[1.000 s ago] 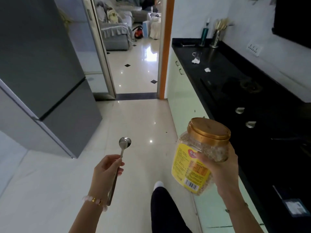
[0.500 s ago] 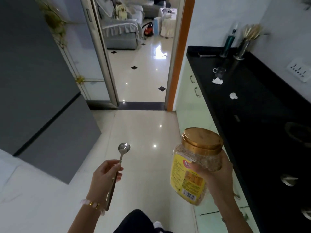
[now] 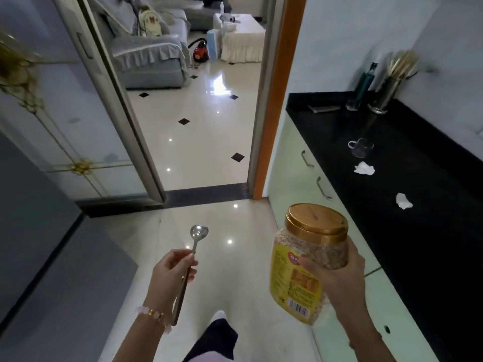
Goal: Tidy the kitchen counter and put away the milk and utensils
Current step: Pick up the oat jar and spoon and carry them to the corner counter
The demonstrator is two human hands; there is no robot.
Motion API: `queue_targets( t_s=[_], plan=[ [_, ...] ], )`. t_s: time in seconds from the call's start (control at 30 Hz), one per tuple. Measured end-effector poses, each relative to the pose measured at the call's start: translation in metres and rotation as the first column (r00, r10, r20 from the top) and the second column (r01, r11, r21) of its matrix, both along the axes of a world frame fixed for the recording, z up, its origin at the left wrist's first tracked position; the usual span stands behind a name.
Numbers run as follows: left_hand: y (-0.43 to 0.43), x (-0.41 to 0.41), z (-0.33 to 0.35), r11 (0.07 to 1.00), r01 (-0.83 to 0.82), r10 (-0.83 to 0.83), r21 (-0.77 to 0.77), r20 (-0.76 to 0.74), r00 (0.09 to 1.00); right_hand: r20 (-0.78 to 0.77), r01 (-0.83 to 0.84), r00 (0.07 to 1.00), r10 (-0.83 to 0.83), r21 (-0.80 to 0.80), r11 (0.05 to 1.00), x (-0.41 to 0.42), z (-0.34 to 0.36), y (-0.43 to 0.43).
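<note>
The left hand [image 3: 171, 270] pinches a spoon [image 3: 190, 265] upright, and the right hand [image 3: 337, 280] grips a gold-lidded jar [image 3: 305, 259], both carried above the floor beside the counter [image 3: 431, 257]. Neither looks put away, and two crumpled tissues [image 3: 364, 168] and a glass cup [image 3: 362, 147] remain on the counter, so much tidying seems left.

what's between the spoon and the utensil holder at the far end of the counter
Nothing tall blocks the way. The jar in the right hand is beside the spoon in the left hand; two tissues and a glass cup lie on the counter before the holder.
</note>
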State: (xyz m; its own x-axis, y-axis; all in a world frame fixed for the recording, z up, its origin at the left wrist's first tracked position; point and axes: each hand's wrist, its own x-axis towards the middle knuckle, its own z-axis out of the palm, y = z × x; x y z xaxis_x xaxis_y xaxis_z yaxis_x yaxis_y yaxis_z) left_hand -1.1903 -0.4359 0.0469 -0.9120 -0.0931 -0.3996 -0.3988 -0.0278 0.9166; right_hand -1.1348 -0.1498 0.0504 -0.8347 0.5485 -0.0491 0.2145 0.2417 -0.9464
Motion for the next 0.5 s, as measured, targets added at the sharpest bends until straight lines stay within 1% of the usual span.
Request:
queue_targets(
  t_s=[0.13, 0.27, 0.37, 0.5],
  plan=[
    [-0.001, -0.103, 0.02, 0.992, 0.126, -0.127, -0.018, -0.041, 0.991, -0.032, 0.085, 0.996, -0.085, -0.008, 0.996, -0.069, 0.02, -0.005],
    [0.015, -0.18, 0.033, 0.974, 0.225, -0.226, -0.019, -0.101, 0.969, -0.087, 0.164, 0.983, -0.164, -0.002, 0.986, -0.124, 0.042, 0.005],
    [0.034, -0.222, 0.028, 0.959, 0.284, -0.284, -0.021, -0.096, 0.954, -0.044, 0.226, 0.973, -0.225, 0.021, 0.974, -0.162, 0.037, 0.02],
    [0.068, -0.277, 0.009, 0.944, 0.33, -0.331, -0.02, -0.049, 0.942, 0.006, 0.266, 0.964, -0.266, 0.0, 0.964, -0.211, 0.02, 0.047]
  ],
)
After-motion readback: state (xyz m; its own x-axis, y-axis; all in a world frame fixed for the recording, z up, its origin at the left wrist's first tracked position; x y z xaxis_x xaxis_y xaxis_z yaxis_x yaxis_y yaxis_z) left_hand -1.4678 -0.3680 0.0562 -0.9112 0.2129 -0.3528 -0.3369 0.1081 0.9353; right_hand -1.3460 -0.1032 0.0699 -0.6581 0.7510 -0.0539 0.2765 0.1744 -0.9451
